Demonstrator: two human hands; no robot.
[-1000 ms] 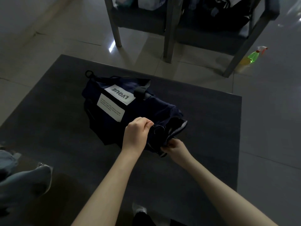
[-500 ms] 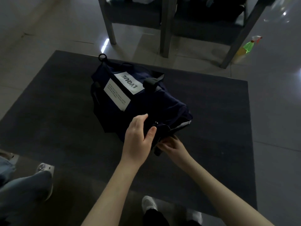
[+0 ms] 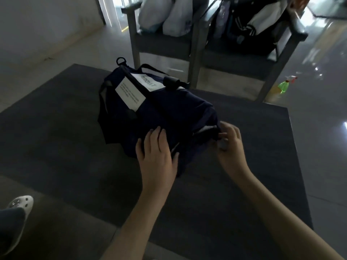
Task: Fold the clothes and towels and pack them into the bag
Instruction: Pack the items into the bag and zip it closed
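Well, the bag (image 3: 169, 109) sits on the table (image 3: 56, 147), running away from me toward the far left, and both my hands are at its near end. My left hand (image 3: 155, 156) lies flat on the near side panel, fingers straight, pressing the cloth down and gripping nothing. My right hand (image 3: 231, 145) has its fingertips curled in a pinch on the right corner of that end, on what I take for the zip pull, though it is too dark and small to be sure. What worries me is the pale strip (image 3: 205, 128) showing in the gap just beside that pinch: if it is cloth from inside, a tug could snag it in the zip and jam it. If my flat hand eases off, the soft bag may simply slide along with the pull instead of closing. It looks full, dark navy and bulging, its fabric slack at the sides, with two white labels (image 3: 130, 95) on top, a padded handle wrap (image 3: 170, 81) and a ring (image 3: 121, 61) at the far end. Beyond the table stand two chairs (image 3: 163, 44) heaped with pale bundles and a dark striped garment, a green spray bottle (image 3: 283, 86) stands on the floor to the right, and a pale shoe (image 3: 19, 202) shows at lower left
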